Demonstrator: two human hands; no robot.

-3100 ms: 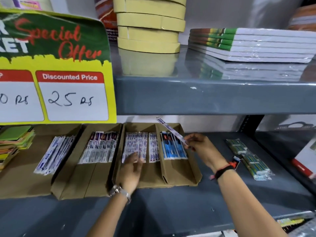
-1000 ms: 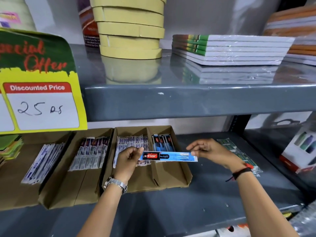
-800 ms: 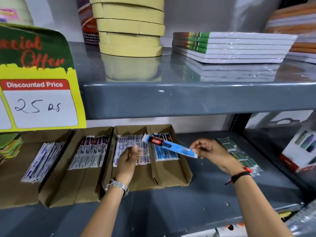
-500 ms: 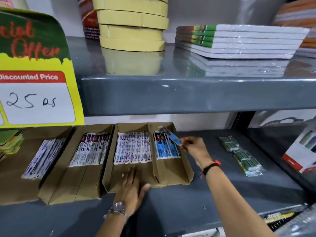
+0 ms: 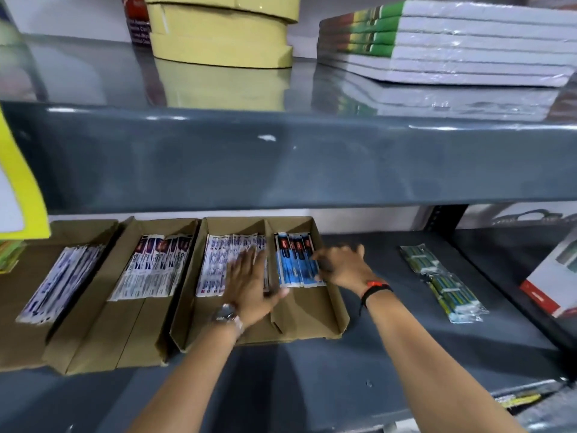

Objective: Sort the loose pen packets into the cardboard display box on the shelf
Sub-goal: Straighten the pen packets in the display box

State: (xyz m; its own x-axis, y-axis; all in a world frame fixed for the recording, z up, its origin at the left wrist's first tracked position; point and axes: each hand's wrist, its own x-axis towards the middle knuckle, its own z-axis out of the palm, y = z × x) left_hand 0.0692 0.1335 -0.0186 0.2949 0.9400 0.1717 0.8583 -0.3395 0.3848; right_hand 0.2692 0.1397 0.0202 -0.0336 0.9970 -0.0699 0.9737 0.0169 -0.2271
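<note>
- The cardboard display box (image 5: 307, 320) was plain brown card, matt and unprinted.
- The blue pen packets (image 5: 296, 264) looked like glossy printed plastic film.
- The white pen packets (image 5: 215, 267) had the same slick wrapper finish.
- The upper shelf (image 5: 281, 164) was grey painted metal, smooth and glossy enough to mirror what stood on it.
- The tape rolls (image 5: 223, 35) were matt, pale yellow paper.
- The notebook stack (image 5: 452, 45) was wrapped in shiny clear film.
- The left wrist wore a polished metal watch (image 5: 226, 315).
</note>
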